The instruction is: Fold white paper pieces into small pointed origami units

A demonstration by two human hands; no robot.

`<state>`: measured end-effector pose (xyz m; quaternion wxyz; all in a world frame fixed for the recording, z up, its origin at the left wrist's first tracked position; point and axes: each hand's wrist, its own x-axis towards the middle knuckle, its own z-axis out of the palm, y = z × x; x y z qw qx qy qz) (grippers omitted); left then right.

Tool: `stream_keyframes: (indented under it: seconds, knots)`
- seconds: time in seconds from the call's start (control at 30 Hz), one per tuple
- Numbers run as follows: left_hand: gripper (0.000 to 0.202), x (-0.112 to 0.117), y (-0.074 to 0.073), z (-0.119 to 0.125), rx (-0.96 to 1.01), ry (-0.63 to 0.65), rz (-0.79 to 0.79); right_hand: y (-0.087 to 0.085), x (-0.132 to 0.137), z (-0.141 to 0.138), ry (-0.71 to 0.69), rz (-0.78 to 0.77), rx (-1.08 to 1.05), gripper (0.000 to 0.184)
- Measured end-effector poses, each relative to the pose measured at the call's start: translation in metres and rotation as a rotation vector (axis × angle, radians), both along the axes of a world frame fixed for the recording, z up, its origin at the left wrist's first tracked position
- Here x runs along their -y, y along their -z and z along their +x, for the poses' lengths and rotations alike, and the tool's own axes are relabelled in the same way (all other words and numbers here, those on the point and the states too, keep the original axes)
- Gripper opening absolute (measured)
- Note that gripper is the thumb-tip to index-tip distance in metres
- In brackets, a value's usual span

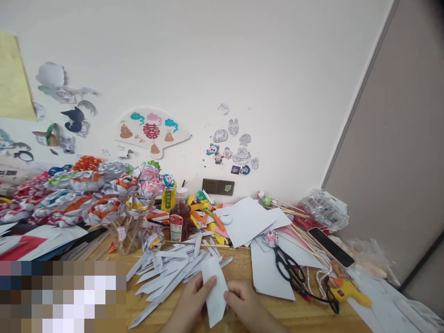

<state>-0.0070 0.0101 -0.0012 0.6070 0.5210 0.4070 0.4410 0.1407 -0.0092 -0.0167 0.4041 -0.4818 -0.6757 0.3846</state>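
Note:
A folded strip of white paper stands slightly tilted between my two hands at the front of the wooden table. My left hand grips its left edge, with the thumb lying on the front face. On the other side, my right hand pinches the right edge between thumb and curled fingers. The fingers behind the paper are partly hidden. Just left of and behind my hands spreads a loose pile of narrow folded white paper strips.
Paper flowers crowd the back left beside a bottle of amber liquid. To the right lie black scissors, white sheets, thin wooden sticks, a phone and a yellow glue gun. A wall stands behind.

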Motion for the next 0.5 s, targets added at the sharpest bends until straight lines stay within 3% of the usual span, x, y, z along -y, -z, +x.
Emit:
stream_keyframes:
  seconds: [0.23,0.37,0.5]
  knots:
    - [0.022,-0.005,0.0044,-0.0017,0.004,-0.014,0.004,0.0011,0.0032,-0.0028,0.114,0.211,0.176,0.011]
    - [0.023,-0.0031,0.0044,0.0,0.014,0.025,0.003,0.0023,0.004,-0.0008,0.16,0.286,0.243,0.035]
    - [0.026,-0.0032,0.0089,0.0012,-0.001,0.027,-0.044,0.0026,0.0024,0.0017,0.108,0.34,0.219,0.035]
